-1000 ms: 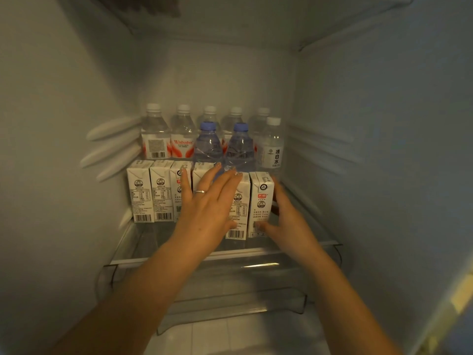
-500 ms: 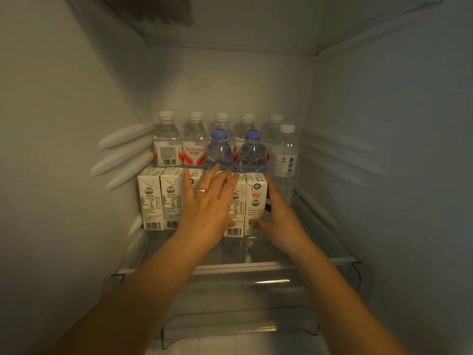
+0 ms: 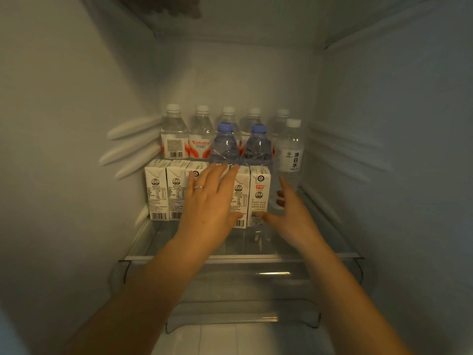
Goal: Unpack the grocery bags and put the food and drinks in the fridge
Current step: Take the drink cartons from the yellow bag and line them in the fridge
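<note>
Several white milk cartons (image 3: 156, 190) stand in a row on the glass fridge shelf (image 3: 240, 257). Behind them stand several water bottles with white caps (image 3: 174, 134), two with blue caps (image 3: 225, 144), and one tall clear bottle (image 3: 290, 155) at the right. My left hand (image 3: 210, 203), with a ring on it, lies flat with straight fingers against the fronts of the middle cartons. My right hand (image 3: 289, 216) is spread beside the rightmost carton (image 3: 259, 196), its thumb touching the carton's lower front and its fingers by the tall bottle.
The fridge's side walls have moulded shelf rails (image 3: 133, 149). Below the shelf sits a clear drawer (image 3: 243, 303). Bare glass lies in front of the cartons.
The cartons have closed up into a tighter row, further back. My right hand's fingers have come off the rightmost carton's side and spread wider. The view has moved closer.
</note>
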The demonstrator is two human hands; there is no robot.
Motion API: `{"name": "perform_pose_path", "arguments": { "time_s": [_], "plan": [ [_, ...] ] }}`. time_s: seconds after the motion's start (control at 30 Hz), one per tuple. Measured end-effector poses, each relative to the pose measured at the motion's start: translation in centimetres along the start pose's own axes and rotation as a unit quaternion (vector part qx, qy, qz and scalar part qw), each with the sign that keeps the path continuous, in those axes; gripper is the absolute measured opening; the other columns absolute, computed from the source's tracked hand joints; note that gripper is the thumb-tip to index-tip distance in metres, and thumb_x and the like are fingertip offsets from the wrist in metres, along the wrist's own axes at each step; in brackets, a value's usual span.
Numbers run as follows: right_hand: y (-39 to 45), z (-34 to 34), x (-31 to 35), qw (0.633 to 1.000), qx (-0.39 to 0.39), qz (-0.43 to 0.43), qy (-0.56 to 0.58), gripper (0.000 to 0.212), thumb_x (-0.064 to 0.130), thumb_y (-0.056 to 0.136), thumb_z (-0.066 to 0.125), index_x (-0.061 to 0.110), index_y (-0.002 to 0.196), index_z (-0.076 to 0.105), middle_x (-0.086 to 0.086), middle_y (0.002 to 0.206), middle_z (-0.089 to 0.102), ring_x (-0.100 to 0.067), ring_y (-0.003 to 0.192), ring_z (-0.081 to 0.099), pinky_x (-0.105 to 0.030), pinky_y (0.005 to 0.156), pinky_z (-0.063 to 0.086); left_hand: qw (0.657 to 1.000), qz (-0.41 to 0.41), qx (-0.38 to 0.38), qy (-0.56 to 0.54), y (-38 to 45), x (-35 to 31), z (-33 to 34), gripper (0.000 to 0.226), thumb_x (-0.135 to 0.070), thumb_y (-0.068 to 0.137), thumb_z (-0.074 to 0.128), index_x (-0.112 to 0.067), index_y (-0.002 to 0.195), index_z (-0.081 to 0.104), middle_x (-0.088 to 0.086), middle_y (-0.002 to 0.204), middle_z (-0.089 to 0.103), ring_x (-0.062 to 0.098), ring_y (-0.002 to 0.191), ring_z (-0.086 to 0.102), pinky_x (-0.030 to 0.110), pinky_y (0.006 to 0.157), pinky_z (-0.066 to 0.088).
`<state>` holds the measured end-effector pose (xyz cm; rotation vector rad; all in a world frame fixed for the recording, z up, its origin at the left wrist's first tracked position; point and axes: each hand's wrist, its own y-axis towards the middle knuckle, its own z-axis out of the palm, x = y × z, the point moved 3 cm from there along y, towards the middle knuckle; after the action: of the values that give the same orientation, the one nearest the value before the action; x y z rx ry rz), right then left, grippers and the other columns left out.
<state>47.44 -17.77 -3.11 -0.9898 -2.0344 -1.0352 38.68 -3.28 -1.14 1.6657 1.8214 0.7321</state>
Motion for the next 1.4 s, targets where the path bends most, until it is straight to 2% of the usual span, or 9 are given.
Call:
{"name": "perform_pose_path", "arguments": {
  "time_s": [0.07,0.17,0.33,0.47,0.7,0.83,1.0,1.2,1.4],
  "plan": [
    [-1.4,-0.7,0.2,1.0,-0.019,0.001,-0.016,0.092,0.02,0.076,0.075,0.029,0.147,0.018,0.002,0.142,0.039,-0.014,0.128,0.04,-0.034,0.104,0.038,0.997,-0.008,-0.016,-0.069,-1.4,-0.5,-0.7,0.091,-0.031,0.068,0.08,-0.013,0.143,0.032,0.008,0.141,0.042,0.026,0.131,0.036,0.041,0.112,0.024],
    [-4.3,-1.4,0.2,0.997,-0.047,-0.012,-0.06,0.084,0.025,0.076,0.074,0.03,0.145,0.026,0.001,0.145,0.038,-0.012,0.13,0.04,-0.038,0.107,0.037,0.987,-0.02,-0.013,-0.158,-3.9,-1.6,-1.6,0.083,-0.03,0.073,0.077,-0.017,0.143,0.034,0.002,0.139,0.044,0.02,0.128,0.038,0.028,0.103,0.026],
    [-10.7,-2.8,0.8,0.979,-0.105,-0.029,-0.174,0.069,0.015,0.077,0.074,0.021,0.138,0.042,-0.001,0.135,0.046,-0.013,0.124,0.043,-0.011,0.097,0.026,0.977,0.001,0.001,-0.213,-8.4,-3.1,-1.7,0.075,-0.026,0.069,0.08,-0.016,0.135,0.047,0.005,0.128,0.055,0.025,0.116,0.049,0.033,0.096,0.036],
    [-16.8,-3.1,0.6,0.96,-0.15,-0.025,-0.235,0.068,0.008,0.07,0.076,0.016,0.132,0.05,-0.008,0.128,0.052,-0.021,0.119,0.048,-0.01,0.094,0.027,0.966,0.047,0.032,-0.254,-12.0,-4.5,-1.8,0.068,-0.032,0.07,0.073,-0.017,0.132,0.049,0.004,0.123,0.055,0.026,0.111,0.051,0.038,0.095,0.042],
    [-30.5,-1.4,-0.2,0.929,-0.171,0.1,-0.311,0.068,0.021,0.076,0.074,0.023,0.136,0.043,0.0,0.136,0.045,-0.019,0.123,0.046,-0.028,0.097,0.041,0.926,0.187,0.101,-0.311,-21.1,-9.8,-2.7,0.066,-0.025,0.068,0.078,-0.019,0.128,0.051,0.001,0.124,0.056,0.019,0.111,0.045,0.039,0.092,0.046],
    [-40.1,-1.3,-1.1,0.902,-0.19,0.21,-0.327,0.068,0.023,0.078,0.072,0.024,0.138,0.041,0.003,0.138,0.044,-0.016,0.125,0.041,-0.02,0.101,0.029,0.888,0.265,0.172,-0.335,-27.4,-14.5,-2.3,0.067,-0.026,0.065,0.082,-0.017,0.125,0.054,0.003,0.121,0.059,0.025,0.108,0.055,0.039,0.089,0.047],
    [-52.4,-1.0,-2.2,0.849,-0.203,0.317,-0.37,0.072,0.022,0.075,0.076,0.019,0.138,0.041,-0.004,0.137,0.047,-0.021,0.124,0.046,-0.031,0.1,0.039,0.83,0.362,0.245,-0.346,-34.2,-19.8,-2.8,0.069,-0.024,0.063,0.084,-0.015,0.125,0.055,0.005,0.119,0.06,0.026,0.107,0.057,0.039,0.087,0.047],
    [-64.6,-2.9,-2.7,0.799,-0.262,0.418,-0.344,0.069,0.021,0.077,0.075,0.016,0.137,0.043,-0.006,0.135,0.048,-0.024,0.123,0.046,-0.034,0.098,0.041,0.766,0.45,0.28,-0.363,-40.7,-27.3,-5.1,0.065,-0.02,0.063,0.084,-0.012,0.121,0.058,0.006,0.115,0.06,0.029,0.104,0.058,0.041,0.084,0.047],
    [-77.0,-8.6,-2.7,0.755,-0.314,0.483,-0.312,0.068,0.02,0.079,0.072,0.02,0.139,0.042,-0.004,0.139,0.045,-0.022,0.128,0.04,-0.03,0.098,0.036,0.717,0.512,0.306,-0.36,-48.3,-38.3,-9.0,0.064,-0.027,0.07,0.08,-0.015,0.127,0.053,0.006,0.121,0.058,0.028,0.112,0.055,0.043,0.093,0.043]
  ]
}}
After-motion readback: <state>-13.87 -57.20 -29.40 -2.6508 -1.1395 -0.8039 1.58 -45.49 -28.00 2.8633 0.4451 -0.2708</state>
